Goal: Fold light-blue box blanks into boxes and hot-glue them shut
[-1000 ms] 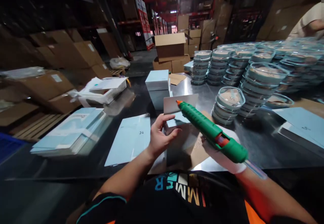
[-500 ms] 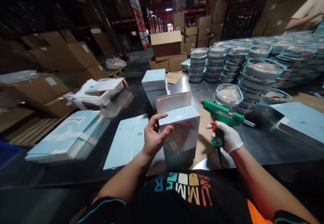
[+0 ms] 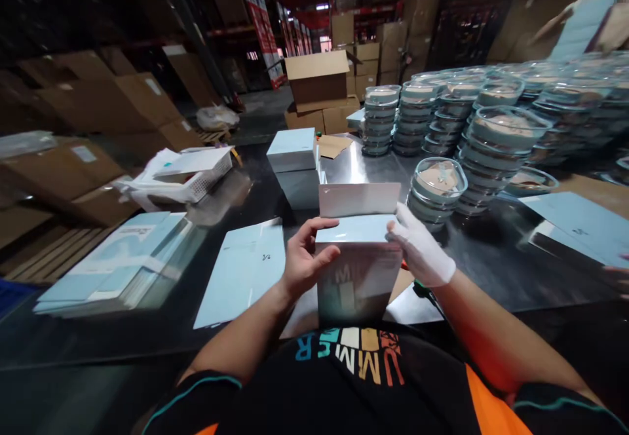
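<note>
Cartons crowded the upper left, shiny dark table ran mid-frame. The box sat just below center, basically between left hand gripping its left side and gloved right hand pinching its top right corner.

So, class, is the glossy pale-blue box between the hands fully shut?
No, the box is not fully shut: its pale rectangular flap stands up behind the flat light-blue top.

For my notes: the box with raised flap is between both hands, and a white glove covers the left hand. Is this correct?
Not quite: the white glove covers the right hand, not the left hand, in the head view. The box is between both hands.
</note>
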Demonstrator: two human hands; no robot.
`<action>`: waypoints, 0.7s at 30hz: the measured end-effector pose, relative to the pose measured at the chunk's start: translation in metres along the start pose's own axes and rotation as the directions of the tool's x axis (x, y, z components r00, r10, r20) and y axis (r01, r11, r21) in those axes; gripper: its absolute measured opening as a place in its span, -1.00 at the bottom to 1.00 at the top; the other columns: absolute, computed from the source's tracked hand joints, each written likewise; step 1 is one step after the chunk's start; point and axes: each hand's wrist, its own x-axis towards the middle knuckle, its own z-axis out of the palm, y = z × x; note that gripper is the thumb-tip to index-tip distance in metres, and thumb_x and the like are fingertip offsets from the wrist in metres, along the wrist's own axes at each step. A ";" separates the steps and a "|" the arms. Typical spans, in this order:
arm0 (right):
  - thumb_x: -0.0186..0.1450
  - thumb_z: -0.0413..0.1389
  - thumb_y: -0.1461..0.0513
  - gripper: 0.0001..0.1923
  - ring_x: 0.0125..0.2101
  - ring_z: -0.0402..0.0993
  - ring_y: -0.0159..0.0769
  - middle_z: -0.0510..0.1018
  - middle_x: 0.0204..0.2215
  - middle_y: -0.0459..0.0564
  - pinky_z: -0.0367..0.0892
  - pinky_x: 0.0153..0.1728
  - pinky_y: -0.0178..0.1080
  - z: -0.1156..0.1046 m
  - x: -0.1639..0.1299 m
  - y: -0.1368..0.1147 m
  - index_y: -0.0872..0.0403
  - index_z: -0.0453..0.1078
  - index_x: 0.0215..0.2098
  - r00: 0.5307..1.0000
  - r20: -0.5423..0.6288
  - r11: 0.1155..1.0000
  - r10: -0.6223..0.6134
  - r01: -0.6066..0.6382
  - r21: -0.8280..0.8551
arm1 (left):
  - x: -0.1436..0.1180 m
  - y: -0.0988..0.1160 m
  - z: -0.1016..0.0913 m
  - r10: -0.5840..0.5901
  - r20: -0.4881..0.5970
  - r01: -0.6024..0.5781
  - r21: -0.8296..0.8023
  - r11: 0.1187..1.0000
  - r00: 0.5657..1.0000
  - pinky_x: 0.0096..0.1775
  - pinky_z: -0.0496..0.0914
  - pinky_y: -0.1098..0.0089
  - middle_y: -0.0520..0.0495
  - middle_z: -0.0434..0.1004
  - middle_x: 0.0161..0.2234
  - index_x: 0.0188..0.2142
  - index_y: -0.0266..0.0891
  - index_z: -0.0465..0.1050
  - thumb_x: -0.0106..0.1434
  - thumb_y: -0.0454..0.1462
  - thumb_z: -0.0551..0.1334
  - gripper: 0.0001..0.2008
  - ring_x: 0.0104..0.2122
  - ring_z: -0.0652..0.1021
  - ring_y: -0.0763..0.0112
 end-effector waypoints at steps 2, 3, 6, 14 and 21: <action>0.35 0.30 -0.19 -0.41 0.13 0.62 0.05 0.68 0.08 0.12 0.56 0.18 0.09 0.013 0.004 -0.007 -0.02 0.50 0.16 0.999 0.053 1.000 -0.011 0.012 -0.013 | -0.001 -0.006 -0.001 0.028 0.013 -0.028 0.025 0.999 1.000 -0.03 0.53 0.24 -0.17 0.69 -0.07 -0.08 -0.19 0.69 0.18 0.23 0.52 -0.40 -0.09 0.67 0.11; 0.31 0.36 -0.20 -0.35 0.16 0.61 0.07 0.67 0.11 0.13 0.55 0.20 0.10 0.015 0.004 -0.007 -0.02 0.48 0.18 0.996 0.082 0.999 -0.033 0.035 -0.026 | -0.002 -0.011 -0.002 0.039 0.005 -0.039 0.030 0.999 0.999 0.00 0.53 0.22 -0.20 0.67 0.01 -0.09 -0.20 0.67 0.19 0.24 0.52 -0.40 -0.04 0.67 0.08; 0.12 0.54 -0.22 -0.14 0.31 0.51 0.14 0.56 0.30 0.20 0.48 0.30 0.13 0.006 -0.002 0.001 -0.03 0.47 0.22 0.971 0.164 0.979 -0.173 0.189 -0.082 | -0.001 -0.026 -0.007 0.122 -0.070 -0.124 -0.023 0.992 0.990 0.08 0.55 0.19 -0.22 0.65 0.11 -0.03 -0.17 0.58 0.20 0.18 0.56 -0.42 0.07 0.68 0.08; 0.51 0.31 0.15 -0.67 0.46 0.40 0.04 0.38 0.51 0.14 0.37 0.45 0.15 -0.006 -0.023 -0.012 -0.15 0.64 0.22 0.850 0.349 0.881 -0.394 0.458 -0.122 | 0.016 -0.023 -0.017 0.476 0.209 -0.463 -0.114 0.879 0.854 0.27 0.50 -0.10 -0.20 0.74 0.11 0.11 -0.01 0.71 0.45 -0.06 0.44 -0.71 0.23 0.64 -0.01; 0.53 0.27 0.25 -0.64 0.28 0.60 -0.09 0.61 0.31 0.12 0.54 0.29 0.00 -0.003 -0.015 -0.007 -0.21 0.64 0.23 0.808 0.363 0.845 -0.465 0.527 -0.092 | 0.027 -0.012 -0.028 0.492 0.329 -0.513 -0.025 0.858 0.806 0.10 0.61 -0.04 -0.18 0.81 -0.09 -0.03 -0.07 0.71 0.48 -0.14 0.40 -0.85 0.08 0.72 0.04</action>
